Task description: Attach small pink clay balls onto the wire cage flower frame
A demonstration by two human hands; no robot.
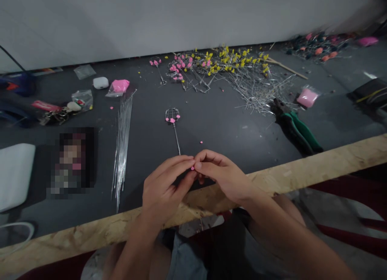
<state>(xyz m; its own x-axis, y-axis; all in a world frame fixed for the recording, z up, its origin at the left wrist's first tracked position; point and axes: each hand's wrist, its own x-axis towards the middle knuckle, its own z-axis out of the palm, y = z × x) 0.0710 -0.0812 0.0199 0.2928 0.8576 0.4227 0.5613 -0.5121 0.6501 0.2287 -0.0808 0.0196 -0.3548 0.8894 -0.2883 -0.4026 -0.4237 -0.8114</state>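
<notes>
Between the fingertips of my left hand (169, 183) and my right hand (222, 171) is a small piece of pink clay (192, 168). Both hands are closed in a pinch and meet over the table's front edge. Just beyond them lies a wire piece (172, 115) with a cage-like head, a twisted stem and several pink blobs on it. The stem's lower end reaches close to my left fingers. A tiny pink bit (201, 142) rests on the dark table beyond my right hand.
A bundle of straight wires (122, 147) lies left of my hands. Green-handled pliers (298, 129) are on the right, by a heap of loose wires (256, 90). Yellow-tipped wire pieces (229, 58) pile up at the back. Pink clay packs (120, 86) and a white case (100, 83) stand left.
</notes>
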